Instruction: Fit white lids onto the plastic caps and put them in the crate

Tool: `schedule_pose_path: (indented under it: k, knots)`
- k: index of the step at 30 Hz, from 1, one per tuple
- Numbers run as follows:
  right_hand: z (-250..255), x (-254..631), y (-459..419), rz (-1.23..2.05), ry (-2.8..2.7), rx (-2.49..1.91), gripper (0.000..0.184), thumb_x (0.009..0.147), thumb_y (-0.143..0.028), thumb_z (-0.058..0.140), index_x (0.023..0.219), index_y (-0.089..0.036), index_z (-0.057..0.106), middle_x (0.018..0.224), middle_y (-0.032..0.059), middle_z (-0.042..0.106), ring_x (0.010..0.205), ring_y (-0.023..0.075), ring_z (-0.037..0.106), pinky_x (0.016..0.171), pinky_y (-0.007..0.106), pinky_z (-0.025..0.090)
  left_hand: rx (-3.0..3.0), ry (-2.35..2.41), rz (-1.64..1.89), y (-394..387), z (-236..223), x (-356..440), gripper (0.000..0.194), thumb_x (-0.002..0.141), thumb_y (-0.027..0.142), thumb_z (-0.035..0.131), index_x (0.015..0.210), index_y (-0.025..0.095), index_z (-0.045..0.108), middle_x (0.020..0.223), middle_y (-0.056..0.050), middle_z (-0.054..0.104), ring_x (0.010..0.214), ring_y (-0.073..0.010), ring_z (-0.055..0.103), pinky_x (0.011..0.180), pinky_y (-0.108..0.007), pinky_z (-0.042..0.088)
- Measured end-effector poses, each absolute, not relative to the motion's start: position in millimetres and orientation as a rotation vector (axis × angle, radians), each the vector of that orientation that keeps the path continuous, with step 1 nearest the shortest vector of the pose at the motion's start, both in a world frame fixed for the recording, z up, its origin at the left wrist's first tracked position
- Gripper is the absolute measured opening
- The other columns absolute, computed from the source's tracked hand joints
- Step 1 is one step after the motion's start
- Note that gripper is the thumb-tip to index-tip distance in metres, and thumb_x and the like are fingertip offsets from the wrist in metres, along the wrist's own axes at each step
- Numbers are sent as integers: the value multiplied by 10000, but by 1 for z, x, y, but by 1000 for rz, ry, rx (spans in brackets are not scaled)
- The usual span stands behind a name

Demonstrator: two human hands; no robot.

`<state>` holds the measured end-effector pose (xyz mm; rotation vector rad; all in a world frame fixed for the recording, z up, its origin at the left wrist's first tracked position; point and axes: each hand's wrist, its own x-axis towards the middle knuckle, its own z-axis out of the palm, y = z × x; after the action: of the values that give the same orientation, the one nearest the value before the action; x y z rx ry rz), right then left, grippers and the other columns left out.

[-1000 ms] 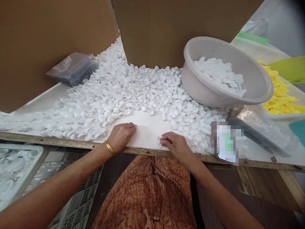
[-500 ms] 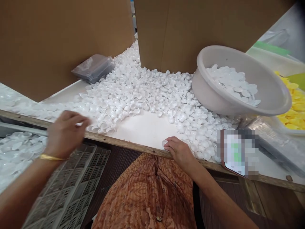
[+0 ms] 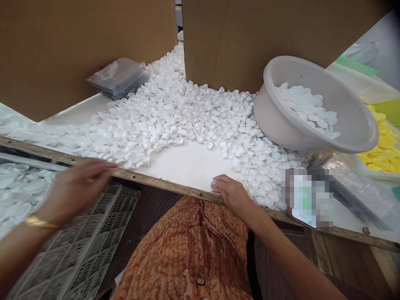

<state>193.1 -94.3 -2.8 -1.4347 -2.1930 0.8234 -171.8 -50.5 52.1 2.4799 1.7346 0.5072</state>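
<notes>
A large heap of small white plastic caps (image 3: 175, 121) covers the white tabletop (image 3: 187, 164). My right hand (image 3: 229, 191) rests at the table's near wooden edge, fingers curled onto a white cap (image 3: 213, 184). My left hand (image 3: 78, 183), with a gold bangle on the wrist, hovers off the table's left front, above a grey slotted crate (image 3: 78, 250); its fingers are stretched out and blurred, and nothing shows in them. To its left is a tray of white caps (image 3: 15, 191).
A tilted beige basin (image 3: 353, 121) holding white caps leans on the heap at right. A phone (image 3: 304, 200) lies at the table's edge. Cardboard walls (image 3: 78, 46) stand behind. Plastic bags (image 3: 120, 77) lie at the back left, yellow caps (image 3: 386, 148) at the far right.
My left hand left the table's bare patch and swung left and down over the crate. My right hand stayed at the edge on its cap. The view shifted left.
</notes>
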Motion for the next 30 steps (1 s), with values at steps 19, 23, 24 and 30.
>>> schedule_pose_path:
  k: [19,23,24,30]
  knots:
    - [-6,197,-75,953,-1943,-1666,415,739,-49,594,1117,-181,481,1025,56,543,770,117,557,739,276,461,2673,822,352,-9,-6,19,250,866,234,468,707,133,633,857,-69,546,760,-146,498,657,-258,404]
    - [-15,191,-71,838,-2018,-1684,297,727,-58,623,1002,-141,548,991,61,490,809,137,532,757,287,456,2721,762,350,-6,-1,20,244,863,194,472,682,132,623,841,-58,568,774,-145,497,648,-256,391]
    - [-17,190,-69,821,-2009,-1696,278,722,-61,631,976,-140,553,974,54,487,802,137,528,747,284,456,2768,725,315,-6,0,21,255,867,180,460,669,130,612,828,-58,573,774,-149,494,643,-259,389]
    - [-20,188,-60,828,-1956,-1706,264,691,-49,659,923,-137,568,898,23,479,717,114,505,674,258,441,2982,482,16,-3,6,25,194,845,135,469,693,130,589,755,-55,590,731,-169,489,653,-292,400]
